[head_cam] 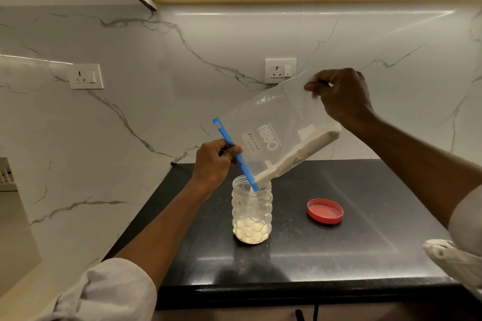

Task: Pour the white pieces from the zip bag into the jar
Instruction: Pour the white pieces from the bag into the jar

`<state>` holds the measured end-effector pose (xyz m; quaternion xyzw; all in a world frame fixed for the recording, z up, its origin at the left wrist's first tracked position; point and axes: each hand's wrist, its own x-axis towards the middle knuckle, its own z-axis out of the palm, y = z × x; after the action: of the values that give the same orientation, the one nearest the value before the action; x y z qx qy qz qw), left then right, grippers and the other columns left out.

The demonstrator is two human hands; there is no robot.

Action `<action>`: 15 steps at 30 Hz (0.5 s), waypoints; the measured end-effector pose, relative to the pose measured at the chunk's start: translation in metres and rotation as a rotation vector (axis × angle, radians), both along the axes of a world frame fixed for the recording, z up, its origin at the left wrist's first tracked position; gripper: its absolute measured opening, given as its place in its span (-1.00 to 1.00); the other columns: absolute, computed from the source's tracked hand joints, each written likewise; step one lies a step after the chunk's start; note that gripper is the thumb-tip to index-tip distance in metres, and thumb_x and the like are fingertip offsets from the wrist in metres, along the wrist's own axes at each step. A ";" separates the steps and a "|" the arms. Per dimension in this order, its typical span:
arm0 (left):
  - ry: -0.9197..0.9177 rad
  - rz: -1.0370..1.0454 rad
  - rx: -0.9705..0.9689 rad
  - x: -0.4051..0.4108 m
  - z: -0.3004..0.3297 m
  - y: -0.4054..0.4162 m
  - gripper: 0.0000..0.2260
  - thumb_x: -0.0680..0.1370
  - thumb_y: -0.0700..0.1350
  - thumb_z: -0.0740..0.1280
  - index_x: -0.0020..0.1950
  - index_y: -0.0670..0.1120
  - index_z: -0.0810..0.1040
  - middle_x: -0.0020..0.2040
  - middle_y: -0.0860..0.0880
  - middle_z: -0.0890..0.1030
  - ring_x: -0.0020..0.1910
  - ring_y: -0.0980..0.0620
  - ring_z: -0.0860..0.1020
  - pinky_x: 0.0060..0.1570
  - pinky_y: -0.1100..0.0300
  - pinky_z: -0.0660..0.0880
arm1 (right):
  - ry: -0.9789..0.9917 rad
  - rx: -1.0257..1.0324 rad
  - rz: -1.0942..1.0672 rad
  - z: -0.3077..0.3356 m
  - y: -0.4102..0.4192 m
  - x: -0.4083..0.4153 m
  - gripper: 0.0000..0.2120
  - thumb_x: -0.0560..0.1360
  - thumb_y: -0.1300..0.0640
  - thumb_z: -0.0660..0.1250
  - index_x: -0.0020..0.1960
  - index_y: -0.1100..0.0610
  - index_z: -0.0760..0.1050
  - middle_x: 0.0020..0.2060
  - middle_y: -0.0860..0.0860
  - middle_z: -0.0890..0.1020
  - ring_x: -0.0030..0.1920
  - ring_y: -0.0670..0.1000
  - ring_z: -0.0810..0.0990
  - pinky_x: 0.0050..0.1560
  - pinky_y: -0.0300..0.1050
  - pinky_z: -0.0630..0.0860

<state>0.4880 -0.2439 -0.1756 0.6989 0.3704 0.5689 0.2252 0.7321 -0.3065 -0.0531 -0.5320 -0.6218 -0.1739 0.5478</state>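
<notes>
**Bag tipped over the jar**

The jar (252,210) stands upright and uncapped on the dark counter (339,250), its bumpy clear wall showing a shallow layer of white pieces (251,232) at the bottom. Directly above it the bag (276,135) is held tilted, its blue zip (234,155) slanting down so that the low end dips just inside the jar's mouth. The white contents lie packed along the bag's lower edge, reaching to the zip corner at the rim (whether anything is falling at this instant cannot be told).

The left hand (215,161) is just up and left of the jar, fingers and thumb pinched closed on the zip about midway along it. The right hand (341,96) is high and to the right of the jar, fingertips gripping the bag's raised bottom edge.

A red lid (325,211) lies flat on the counter, right of the jar and apart from it, inner side up.
</notes>
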 end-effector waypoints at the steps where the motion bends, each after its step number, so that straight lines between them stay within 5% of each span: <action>1: 0.003 0.009 0.005 0.000 -0.001 0.000 -0.86 0.55 -0.17 0.40 0.04 -0.22 0.63 -0.10 -0.08 0.66 -0.36 0.25 0.61 -0.30 0.41 0.53 | -0.001 -0.004 0.001 0.000 0.000 -0.001 -0.87 0.52 0.06 0.39 -0.01 0.05 0.69 -0.20 -0.03 0.71 -0.13 -0.01 0.65 0.03 0.04 0.60; 15: 0.002 0.058 0.040 -0.002 -0.012 0.001 -0.84 0.55 -0.12 0.40 0.06 -0.17 0.63 -0.07 -0.02 0.66 -0.27 0.19 0.64 -0.24 0.39 0.57 | -0.016 -0.001 0.006 -0.005 0.002 -0.004 -0.87 0.53 0.09 0.39 0.01 0.06 0.69 -0.14 -0.04 0.72 -0.10 0.00 0.66 0.03 -0.05 0.58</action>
<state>0.4865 -0.2432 -0.1875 0.6928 0.3792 0.5818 0.1940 0.7278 -0.3049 -0.0582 -0.5290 -0.6279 -0.1761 0.5431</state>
